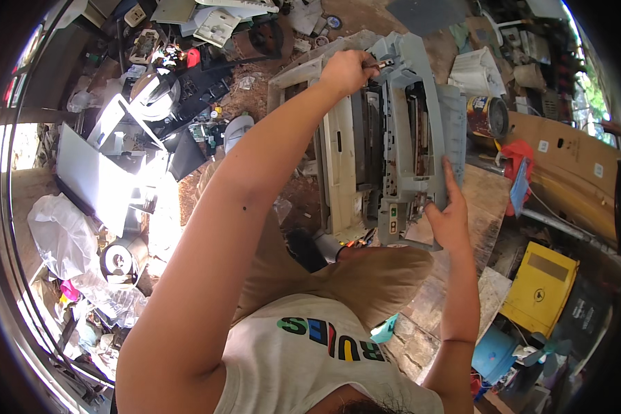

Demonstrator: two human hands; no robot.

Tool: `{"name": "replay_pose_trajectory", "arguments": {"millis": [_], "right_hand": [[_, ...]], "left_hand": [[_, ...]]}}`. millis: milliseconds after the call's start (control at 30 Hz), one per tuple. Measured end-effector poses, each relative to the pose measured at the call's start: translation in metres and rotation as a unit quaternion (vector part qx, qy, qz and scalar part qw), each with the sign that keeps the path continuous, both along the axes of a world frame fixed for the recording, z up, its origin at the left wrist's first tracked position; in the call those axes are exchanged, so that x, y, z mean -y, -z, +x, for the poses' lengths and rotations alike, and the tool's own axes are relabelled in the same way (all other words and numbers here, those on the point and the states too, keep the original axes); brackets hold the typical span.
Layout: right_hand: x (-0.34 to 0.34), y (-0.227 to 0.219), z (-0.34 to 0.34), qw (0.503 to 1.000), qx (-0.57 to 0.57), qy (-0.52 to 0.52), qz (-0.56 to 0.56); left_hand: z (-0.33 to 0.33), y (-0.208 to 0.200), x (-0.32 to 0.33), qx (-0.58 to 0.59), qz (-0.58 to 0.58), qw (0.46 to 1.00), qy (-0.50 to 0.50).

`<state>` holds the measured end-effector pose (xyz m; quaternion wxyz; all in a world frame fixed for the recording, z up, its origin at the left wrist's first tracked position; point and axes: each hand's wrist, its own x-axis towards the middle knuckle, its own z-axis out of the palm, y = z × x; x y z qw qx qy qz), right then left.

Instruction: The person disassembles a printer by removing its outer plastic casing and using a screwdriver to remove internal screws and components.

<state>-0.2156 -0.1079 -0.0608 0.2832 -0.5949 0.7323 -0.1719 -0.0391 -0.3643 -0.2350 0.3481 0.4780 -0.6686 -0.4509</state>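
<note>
In front of me stands an opened printer-like machine with a beige plastic body [338,148]. A grey plastic frame [431,114] with slots and a dark inside runs along its right side. My left hand [352,71] is closed at the far end of the machine. A small dark piece with a pale tip [385,64] sticks out from its fingers, too small to name. Near the close right corner, my right hand [450,219] grips the edge of the grey frame, thumb on the near side and fingers along the outer side.
Scrap parts and dark circuit pieces [200,90] lie on the ground to the left, beside a white panel [93,176]. On the right are a wooden board [479,200], a tin can [486,116], a cardboard box [566,148] and a yellow case [541,286].
</note>
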Motion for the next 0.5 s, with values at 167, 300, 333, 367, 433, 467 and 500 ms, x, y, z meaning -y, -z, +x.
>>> {"name": "replay_pose_trajectory", "arguments": {"millis": [167, 300, 333, 367, 433, 467, 500], "right_hand": [[0.004, 0.000, -0.013, 0.998, 0.058, 0.017, 0.022], [0.003, 0.000, -0.012, 0.998, 0.062, 0.020, 0.007], [0.003, -0.001, -0.010, 0.997, 0.074, 0.025, 0.005], [0.003, -0.002, -0.008, 0.996, 0.086, 0.030, 0.004], [0.007, -0.009, 0.003, 0.994, 0.099, 0.040, -0.010], [0.009, -0.015, 0.008, 0.993, 0.105, 0.045, -0.017], [0.012, -0.022, 0.009, 0.993, 0.111, 0.045, -0.012]], "left_hand": [[0.044, 0.035, 0.035, 0.040, 0.047, 0.997, 0.047], [0.038, 0.033, 0.017, 0.093, 0.057, 0.993, 0.036], [0.040, 0.028, 0.014, 0.097, 0.077, 0.992, 0.034], [0.039, 0.027, 0.012, 0.106, 0.079, 0.991, 0.027], [0.038, 0.026, 0.006, 0.123, 0.081, 0.989, 0.012], [0.038, 0.025, 0.004, 0.134, 0.080, 0.988, 0.020], [0.037, 0.020, 0.001, 0.144, 0.077, 0.986, 0.029]]}}
